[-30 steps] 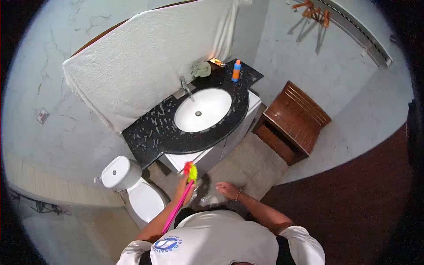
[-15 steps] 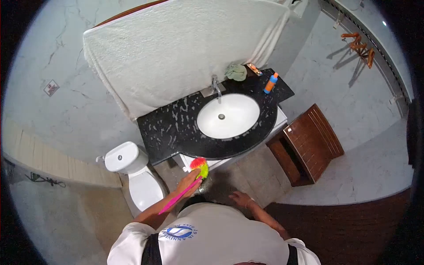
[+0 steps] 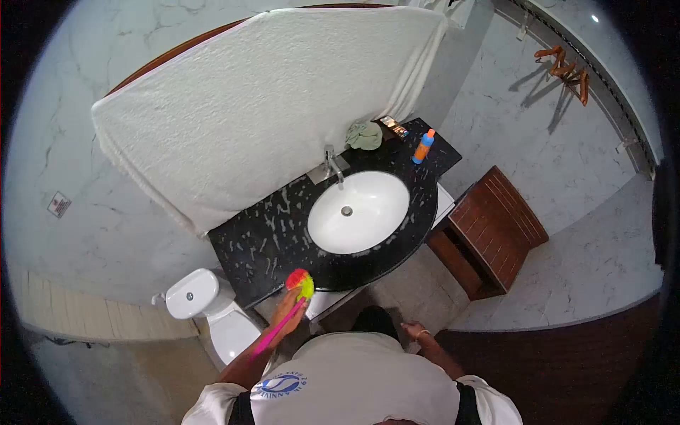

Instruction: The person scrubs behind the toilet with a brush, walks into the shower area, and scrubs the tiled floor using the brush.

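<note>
My left hand (image 3: 286, 312) is closed around a scrub brush with a pink handle (image 3: 269, 338) and a round red and yellow-green bristle head (image 3: 300, 282). The bristles are at the front edge of the black countertop (image 3: 248, 244), left of the white oval sink (image 3: 322, 237); whether they touch the stone I cannot tell. Water or suds streak the counter's dark surface. Low on the right, my right hand (image 3: 414, 331) hangs in front of the vanity, empty, its fingers loosely extended.
Behind the sink stands a chrome faucet (image 3: 331, 164). A green cloth (image 3: 364, 135), a phone-like item (image 3: 394, 127) and an orange-blue bottle (image 3: 423, 146) sit at the back right. A white towel (image 3: 269, 106) covers the wall. Left is a toilet (image 3: 193, 294); right, a wooden cabinet (image 3: 496, 230).
My left hand has moved slightly left with the brush, which has come up to the counter's edge. The right hand has drawn back to the right. The head view has tilted and shifted.
</note>
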